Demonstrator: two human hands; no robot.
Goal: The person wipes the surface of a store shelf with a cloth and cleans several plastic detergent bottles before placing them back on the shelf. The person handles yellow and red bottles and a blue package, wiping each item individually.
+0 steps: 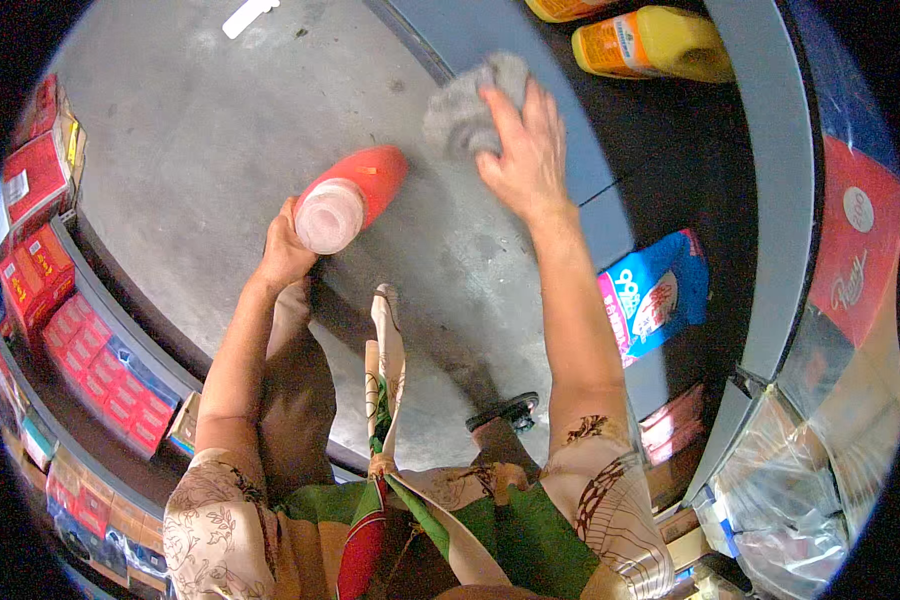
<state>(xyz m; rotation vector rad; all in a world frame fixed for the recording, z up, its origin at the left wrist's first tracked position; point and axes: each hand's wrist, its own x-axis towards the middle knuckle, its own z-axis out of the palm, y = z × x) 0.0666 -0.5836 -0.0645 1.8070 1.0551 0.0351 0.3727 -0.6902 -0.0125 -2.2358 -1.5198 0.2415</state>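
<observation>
My left hand is closed around a red plastic bottle with a round, pale pinkish end turned up toward me. The bottle is tilted over the grey floor. A crumpled grey cloth is under the fingers of my right hand, with the thumb and index finger over it. Cloth and hand are at the front edge of a grey shelf; whether the cloth touches it I cannot tell. Both hands are apart from each other.
Yellow jugs lie on the dark shelf surface at the far right. Nearer stands a blue and pink bag. Red cartons fill a low shelf on the left. Plastic-wrapped goods are at the near right. A white object lies on the floor.
</observation>
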